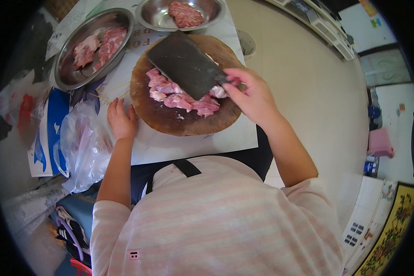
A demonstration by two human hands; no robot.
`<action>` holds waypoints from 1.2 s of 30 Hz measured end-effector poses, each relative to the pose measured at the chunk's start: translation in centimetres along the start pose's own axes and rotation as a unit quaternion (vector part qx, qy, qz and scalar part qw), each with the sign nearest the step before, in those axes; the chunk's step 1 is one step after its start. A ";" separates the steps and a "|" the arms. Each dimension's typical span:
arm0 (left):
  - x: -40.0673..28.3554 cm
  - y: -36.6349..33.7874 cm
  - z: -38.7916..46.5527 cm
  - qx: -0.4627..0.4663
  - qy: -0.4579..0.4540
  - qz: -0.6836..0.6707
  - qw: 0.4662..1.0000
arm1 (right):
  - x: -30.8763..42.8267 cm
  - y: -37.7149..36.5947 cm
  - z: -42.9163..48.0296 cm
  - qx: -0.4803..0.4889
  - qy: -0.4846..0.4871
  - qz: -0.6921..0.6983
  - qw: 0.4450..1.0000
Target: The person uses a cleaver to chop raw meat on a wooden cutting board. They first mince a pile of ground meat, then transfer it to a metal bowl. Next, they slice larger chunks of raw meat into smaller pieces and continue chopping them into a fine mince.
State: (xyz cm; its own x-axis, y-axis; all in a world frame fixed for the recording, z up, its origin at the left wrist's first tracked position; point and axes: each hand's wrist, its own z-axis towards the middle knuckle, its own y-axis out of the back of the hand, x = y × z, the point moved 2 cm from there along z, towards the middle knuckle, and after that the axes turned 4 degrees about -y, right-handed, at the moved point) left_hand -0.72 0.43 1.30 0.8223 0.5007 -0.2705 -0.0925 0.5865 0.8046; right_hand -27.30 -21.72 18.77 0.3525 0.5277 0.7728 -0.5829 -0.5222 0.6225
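Observation:
My right hand [250,95] holds a dark metal cleaver [186,65] by its handle. The broad blade lies nearly flat over pieces of raw meat [179,100] on a round wooden chopping board [179,126], hiding some of them. More pale bits of meat show past the blade's far edge. My left hand [121,119] rests on the table covering [158,150], close against the board's left edge, with nothing in it; its fingers are slightly spread.
A metal basin [62,74] with raw meat stands at the upper left. Another metal bowl [148,24] with a lump of meat stands beyond the board. A clear plastic bag [86,148] with contents lies left of my left arm, beside a blue and white box [53,127].

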 end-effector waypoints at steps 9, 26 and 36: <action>-0.6 0.1 0.1 0.021 0.049 -0.017 0.998 | -3.4 0.0 2.1 0.172 -0.171 -0.098 0.965; -0.4 0.6 -0.1 0.009 0.065 -0.040 0.997 | 3.1 1.3 -4.1 0.203 -0.210 0.198 0.936; -0.6 0.3 0.3 0.017 0.075 -0.028 0.997 | 1.1 -1.2 0.0 0.136 -0.168 -0.049 0.975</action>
State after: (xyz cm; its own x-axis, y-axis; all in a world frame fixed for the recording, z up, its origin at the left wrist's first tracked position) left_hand -1.04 0.09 1.86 0.7319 0.5589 -0.3898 -0.0270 0.5953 0.8030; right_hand -26.19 -20.55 18.83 0.6437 0.3587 0.6760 -0.3348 -0.6623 0.6703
